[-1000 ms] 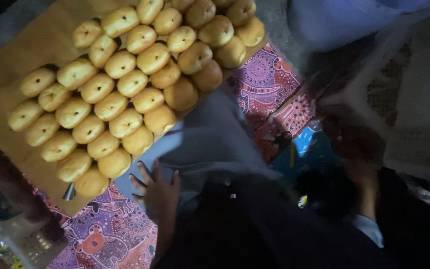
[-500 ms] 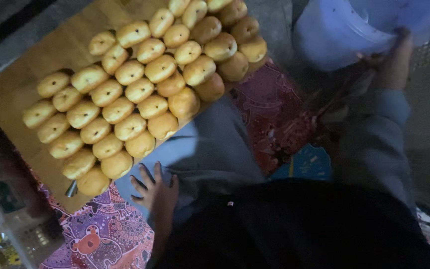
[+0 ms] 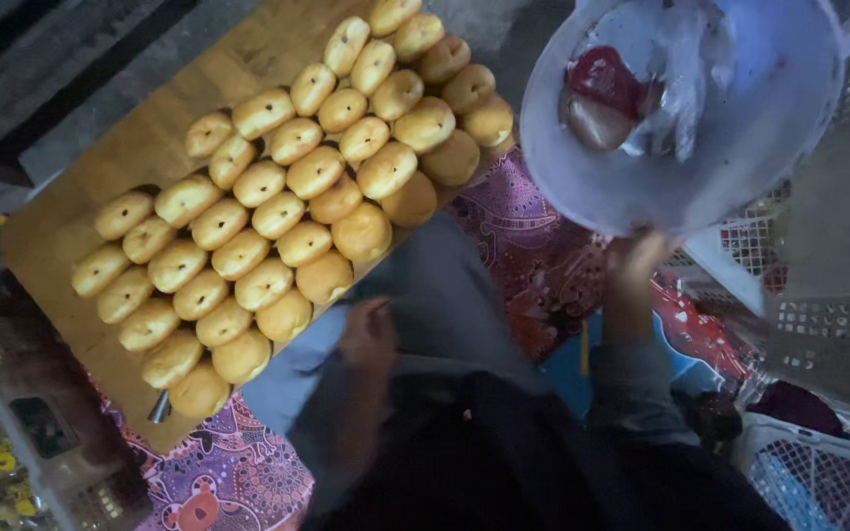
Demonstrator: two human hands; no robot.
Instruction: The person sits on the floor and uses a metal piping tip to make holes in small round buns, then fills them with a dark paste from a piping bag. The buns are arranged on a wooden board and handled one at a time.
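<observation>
Head view: right hand [image 3: 637, 265] grips the rim of a pale bowl [image 3: 681, 187], fingers curled on it, right of the board [image 3: 100, 197] of buns [image 3: 277, 211]. Left hand [image 3: 368, 334] sits below the board, blurred, can't tell its grip. I'd keep that bowl level.

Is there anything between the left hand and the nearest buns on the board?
Nothing visible. The left hand rests on grey cloth just below the wooden board; the closest buns lie right above it with no object between.
</observation>
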